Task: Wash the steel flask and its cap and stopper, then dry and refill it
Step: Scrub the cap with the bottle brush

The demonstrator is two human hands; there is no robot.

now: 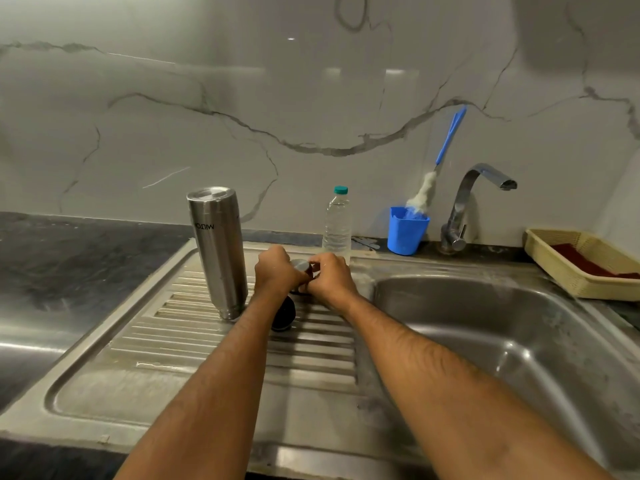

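Risk, flask (217,251): standing upside down on its narrow mouth on the ribbed drainboard (145,344), just beside the left forearm; likely to topple if nudged by that arm, since the footing looks small and the ribs uneven.
Risk, cap (300,266): smooth steel, possibly wet; could slip from the fingers and roll toward the sink basin (485,327) on the right.
Risk, stopper (283,312): dark round piece lying on the drainboard, partly hidden under the left wrist; could be knocked along the ribs by either arm. Identity as the stopper judged, not certain.
Left hand (275,271): fingers curled, gripping the cap from its left side.
Right hand (330,275): fingers curled, pinching the cap from its right side; hands close together, meeting on the one piece.
Cap position: held over the far part of the drainboard, between the flask and the water bottle (337,221).
Unclear: whether a second part sits under the cap, hidden by the fingers.
Nearby: tap (476,199) shut off, no water visible; bottle brush (434,168) in the blue cup (405,232).
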